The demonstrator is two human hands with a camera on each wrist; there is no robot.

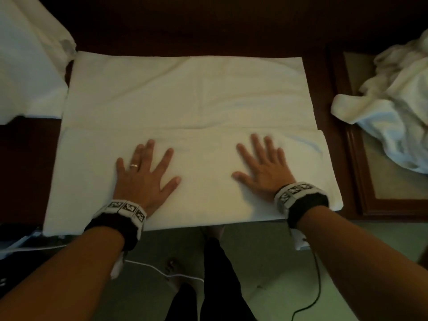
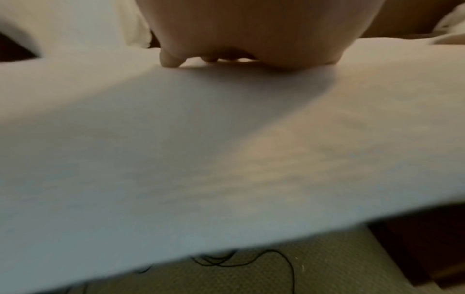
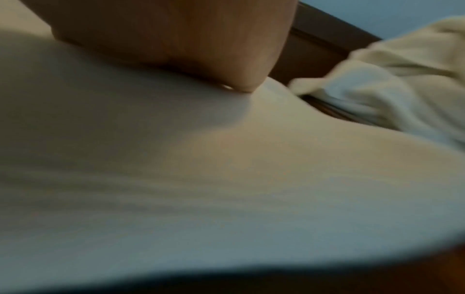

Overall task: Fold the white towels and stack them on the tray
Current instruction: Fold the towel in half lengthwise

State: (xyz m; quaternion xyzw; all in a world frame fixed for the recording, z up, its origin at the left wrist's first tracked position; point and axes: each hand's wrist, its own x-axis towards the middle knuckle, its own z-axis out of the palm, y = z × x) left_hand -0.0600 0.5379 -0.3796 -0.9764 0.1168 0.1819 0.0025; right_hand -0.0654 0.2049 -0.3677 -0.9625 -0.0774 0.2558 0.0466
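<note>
Here, in the head view, a white towel (image 1: 185,96) lies spread across the centre of the frame on a dark wood table (image 1: 208,24), its near third folded over into a band along the lower edge. Both hands lie flat on that band, palms down, fingers straight and spread, gripping nothing: left hand (image 1: 146,177) at centre-left w/ a ring (image 1: 134,166) on one finger, right hand (image 1: 261,167) at centre-right, slightly blurred. Each wrist carries a black strap w/ white tags printed in black square patterns; no readable text or brand anywhere. At the right edge, a wood-rimmed tray (image 1: 356,158) holds a crumpled white towel (image 1: 398,107). More white cloth (image 1: 27,66) fills the upper left. Both wrist views show only a palm pressed onto white fabric.
</note>
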